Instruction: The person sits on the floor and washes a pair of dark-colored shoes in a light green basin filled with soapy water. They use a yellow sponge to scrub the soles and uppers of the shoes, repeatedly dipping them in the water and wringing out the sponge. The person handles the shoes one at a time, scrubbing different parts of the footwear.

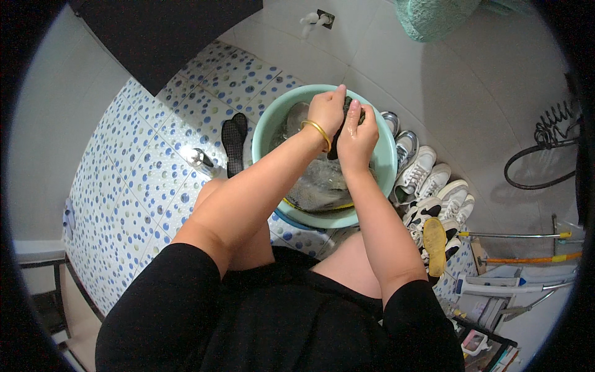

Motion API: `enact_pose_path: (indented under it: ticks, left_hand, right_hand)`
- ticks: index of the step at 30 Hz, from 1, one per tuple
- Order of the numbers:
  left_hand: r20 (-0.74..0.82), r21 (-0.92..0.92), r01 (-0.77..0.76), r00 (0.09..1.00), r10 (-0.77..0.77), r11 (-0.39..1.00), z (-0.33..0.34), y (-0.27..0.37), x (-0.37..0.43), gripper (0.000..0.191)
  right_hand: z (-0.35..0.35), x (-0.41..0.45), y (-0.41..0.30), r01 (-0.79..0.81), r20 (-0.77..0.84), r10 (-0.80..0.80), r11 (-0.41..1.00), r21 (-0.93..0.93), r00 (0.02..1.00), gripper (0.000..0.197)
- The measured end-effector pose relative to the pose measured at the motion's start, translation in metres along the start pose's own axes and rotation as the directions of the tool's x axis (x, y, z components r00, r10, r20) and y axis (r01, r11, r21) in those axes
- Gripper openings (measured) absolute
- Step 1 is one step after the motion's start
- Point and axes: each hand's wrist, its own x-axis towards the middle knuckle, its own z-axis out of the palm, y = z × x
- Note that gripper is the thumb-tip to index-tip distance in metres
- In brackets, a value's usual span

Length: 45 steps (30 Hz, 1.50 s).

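Observation:
Over a light green plastic basin [263, 135], my left hand [329, 114] and my right hand [359, 135] grip a dark, wet item [335, 148] between them. It looks like an insole or a cloth; the fingers hide much of it. A gold bangle circles my left wrist. Grey, murky water [320, 179] lies in the basin, with a submerged item edged in yellow [320, 209] near the basin's front side. My right hand glistens with water.
Black insoles [234, 139] lie on the dotted tile floor left of the basin, near a shiny metal object [200, 159]. Several pairs of shoes [416, 174] line the right wall, with a yellow insole [434, 246] on them. Mop handles [516, 235] extend at the right.

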Motion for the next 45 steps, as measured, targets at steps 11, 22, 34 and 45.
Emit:
enact_pose_path:
  ticks: [11, 22, 34, 45]
  left_hand:
    - [0.353, 0.106, -0.226, 0.919, 0.176, 0.968, -0.017, 0.032, -0.022, 0.059]
    - [0.18, -0.423, 0.176, 0.978, -0.108, 0.889, -0.019, 0.027, 0.002, 0.018]
    - [-0.019, -0.494, 0.144, 0.984, -0.176, 0.857, 0.009, 0.012, -0.029, 0.039]
    - [0.008, 0.1, -0.036, 0.999, 0.035, 0.994, -0.005, 0.017, -0.034, 0.032]
  right_hand:
    - [-0.019, 0.048, 0.034, -0.417, 0.14, 0.445, 0.619, 0.666, 0.885, 0.041]
    - [-0.017, 0.023, -0.004, 0.26, -0.054, -0.258, 0.965, 0.039, 0.965, 0.012]
    - [0.0, 0.018, 0.012, 0.114, 0.046, -0.109, 0.986, -0.124, 0.993, 0.027]
    - [-0.003, -0.012, -0.005, 0.491, -0.005, -0.491, 0.87, -0.043, 0.871, 0.027]
